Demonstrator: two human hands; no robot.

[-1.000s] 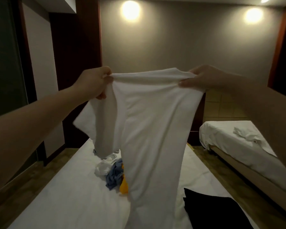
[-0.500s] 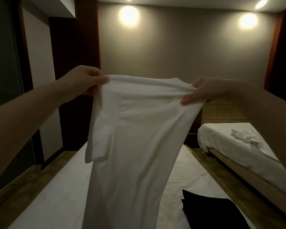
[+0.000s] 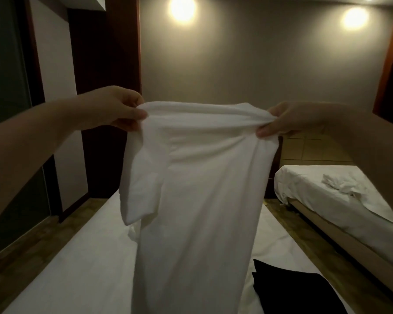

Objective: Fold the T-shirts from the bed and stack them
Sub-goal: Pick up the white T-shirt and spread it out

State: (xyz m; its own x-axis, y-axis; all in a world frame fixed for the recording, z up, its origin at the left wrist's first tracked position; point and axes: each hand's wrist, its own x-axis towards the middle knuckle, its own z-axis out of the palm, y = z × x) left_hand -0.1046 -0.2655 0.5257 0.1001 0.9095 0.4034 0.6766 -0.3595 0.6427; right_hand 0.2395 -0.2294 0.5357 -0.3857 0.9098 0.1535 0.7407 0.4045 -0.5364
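above the white bed (image 3: 77, 268), the soft white cotton t-shirt (image 3: 195, 200) hangs long and straight down from both hands, the left hand (image 3: 114, 109) and right hand (image 3: 288, 121) each pinching a top corner, level, near a folded black shirt (image 3: 293, 288) at the bed's right edge

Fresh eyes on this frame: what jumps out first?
A white T-shirt fills the centre, hanging long over the bed. Its top edge is pinched by the left hand and the right hand. A dark folded garment lies on the bed at lower right, and two bright lights glow on the far wall above.
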